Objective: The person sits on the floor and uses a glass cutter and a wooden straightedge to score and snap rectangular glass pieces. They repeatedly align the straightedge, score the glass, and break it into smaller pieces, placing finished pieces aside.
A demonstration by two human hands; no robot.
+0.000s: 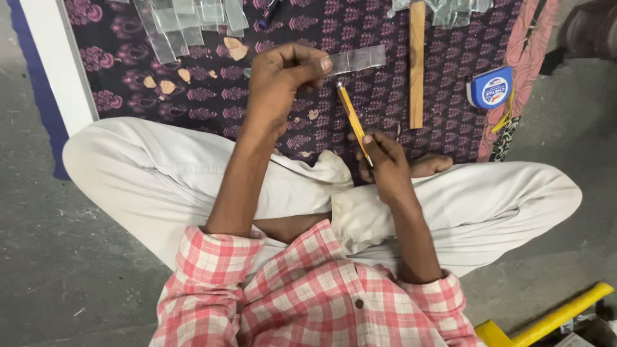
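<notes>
Glass strip [358,60] pinched level in a seated person's left hand [283,77], clear of the patterned cloth [205,90], so the yellow-handled cutter [353,119] gripped in the right hand [384,164] can meet its underside; cut strips [186,19], wooden ruler [417,64] and tape measure [490,87] lie near.

The left hand [279,80] is seen in the upper middle of the frame, raised at the end of a bare forearm that rises from the lower centre. Its fingers are curled into a loose fist, and the thumb is pressed against the forefinger in a tight pinch, pointing toward the right of the frame. The right hand [382,164] is held lower, just right of centre, with the wrist bent slightly and the fingers closed in a pen-like grip, knuckles turned upward. The two hands are kept near each other but apart. Both sleeves are rolled above the elbows.
</notes>
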